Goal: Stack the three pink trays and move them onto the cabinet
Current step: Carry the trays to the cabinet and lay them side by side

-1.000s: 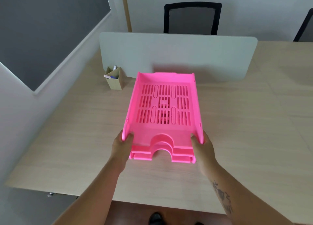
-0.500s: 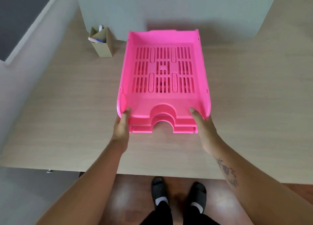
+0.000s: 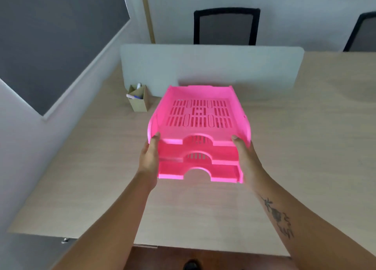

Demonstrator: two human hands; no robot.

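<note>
Three pink trays (image 3: pixel 200 115) sit one on top of another as a stack, held above the wooden desk (image 3: pixel 295 147) with the front ends tipped toward me. Each tray has a slotted floor and an arched cut-out in its front lip. My left hand (image 3: pixel 149 156) grips the stack's left side, thumb on the top tray's rim. My right hand (image 3: pixel 245 157) grips the right side the same way. No cabinet is in view.
A small cardboard pen holder (image 3: pixel 138 98) with markers stands on the desk left of the stack. A pale divider panel (image 3: pixel 211 66) runs along the desk's back. Two black chairs (image 3: pixel 225 26) stand behind it. A wall with a dark board is on the left.
The stack has come up off the desk and tilted, so all three front lips now show. My view has also lifted from looking down at my feet to facing the divider.
</note>
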